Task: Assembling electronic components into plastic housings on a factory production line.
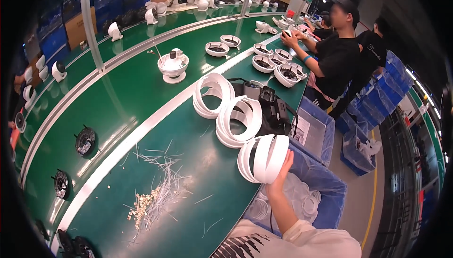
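Note:
My right hand (279, 177) reaches up from the lower right and grips the outer side of a stack of white plastic rings (270, 159). Its fingers are partly hidden against the rings. This stack stands at the near edge of the green bench (207, 173), tilted on its side. Just beyond it, another stack of white rings (255, 116) rests on the bench, with a third stack of white rings (225, 90) farther left. My left hand does not show anywhere.
Thin clear strips (163, 189) lie heaped with small yellowish pieces (143, 206) on the bench. Beside the rings sits a black device (276, 112). A blue lined bin (330, 196) holds clear discs. White bowl-shaped housings (289, 75) stand farther along, near a co-worker (337, 50). Black round parts (85, 141) line the left.

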`<action>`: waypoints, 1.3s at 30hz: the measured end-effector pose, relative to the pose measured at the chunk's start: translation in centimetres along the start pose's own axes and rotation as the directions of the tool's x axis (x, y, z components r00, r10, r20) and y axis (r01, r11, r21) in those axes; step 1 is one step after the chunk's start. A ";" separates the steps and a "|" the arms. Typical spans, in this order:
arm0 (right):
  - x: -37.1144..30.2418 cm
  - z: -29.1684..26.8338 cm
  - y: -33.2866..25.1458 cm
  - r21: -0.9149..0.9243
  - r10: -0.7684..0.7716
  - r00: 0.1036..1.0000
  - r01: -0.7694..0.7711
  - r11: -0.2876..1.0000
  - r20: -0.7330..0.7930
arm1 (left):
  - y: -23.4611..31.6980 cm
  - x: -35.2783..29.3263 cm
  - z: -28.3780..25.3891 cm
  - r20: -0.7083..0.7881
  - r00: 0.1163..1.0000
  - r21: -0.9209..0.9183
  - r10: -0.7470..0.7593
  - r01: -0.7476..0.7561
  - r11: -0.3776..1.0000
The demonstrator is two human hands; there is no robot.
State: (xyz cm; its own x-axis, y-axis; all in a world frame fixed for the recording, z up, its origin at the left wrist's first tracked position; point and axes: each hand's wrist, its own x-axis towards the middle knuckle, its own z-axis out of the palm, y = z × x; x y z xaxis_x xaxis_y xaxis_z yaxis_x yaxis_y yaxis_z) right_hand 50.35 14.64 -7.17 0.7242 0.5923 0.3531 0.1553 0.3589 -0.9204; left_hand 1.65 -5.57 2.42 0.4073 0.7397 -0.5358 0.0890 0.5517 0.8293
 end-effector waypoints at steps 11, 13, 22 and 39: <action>-0.2 1.6 -2.3 -0.195 0.081 0.995 -0.067 0.978 0.066 | -0.5 2.2 0.5 -0.041 0.995 0.072 -0.096 0.099 0.992; -0.7 0.8 -4.1 -0.362 -0.059 0.976 0.133 0.923 0.208 | -0.6 2.6 0.6 -0.055 0.993 0.092 -0.104 0.108 0.990; 2.1 -10.6 -0.2 -0.792 0.021 0.979 0.152 0.591 0.204 | -0.4 6.4 2.0 -0.086 0.989 0.172 -0.119 0.133 0.976; -10.4 -16.0 20.7 -0.731 0.666 0.300 0.274 0.625 0.683 | -2.6 8.5 5.1 -0.192 0.957 0.254 -0.219 0.264 0.930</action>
State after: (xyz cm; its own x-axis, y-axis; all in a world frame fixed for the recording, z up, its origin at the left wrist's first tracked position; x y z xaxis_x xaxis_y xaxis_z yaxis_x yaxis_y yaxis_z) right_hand 56.83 4.36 -32.57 -0.1378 0.9093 -0.3927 0.7868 -0.1403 -0.6010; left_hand 9.47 -2.69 -3.51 0.1959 0.6604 -0.7250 0.4217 0.6107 0.6702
